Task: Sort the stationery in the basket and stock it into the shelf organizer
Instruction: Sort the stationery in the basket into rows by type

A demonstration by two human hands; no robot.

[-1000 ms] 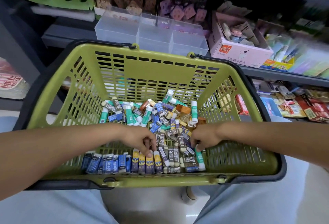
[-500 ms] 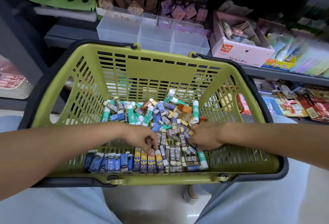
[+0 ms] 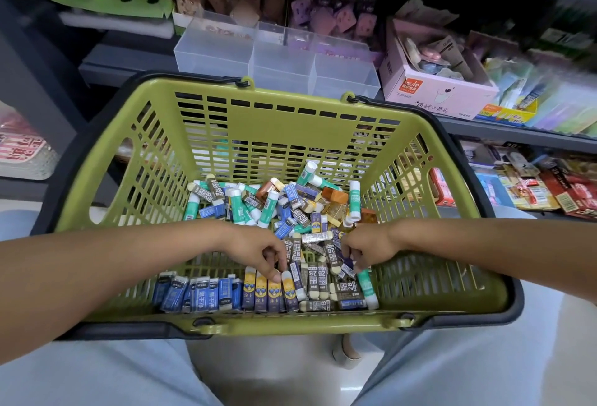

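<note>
Shop shelving fills the background, with a clear shelf organizer standing unfilled just behind the green basket; stocking looks not yet begun. Along the basket's near wall, blue erasers and yellow-faced erasers lie grouped, presumably for bulk lifting; the left hand presses a fingertip there, gripping nothing, while the right hand curls into the 2B erasers, its hold unclear.

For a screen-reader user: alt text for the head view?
Both hands, left hand and right hand, sort small erasers and glue sticks inside a green basket. The clear organizer sits on the shelf behind.
</note>
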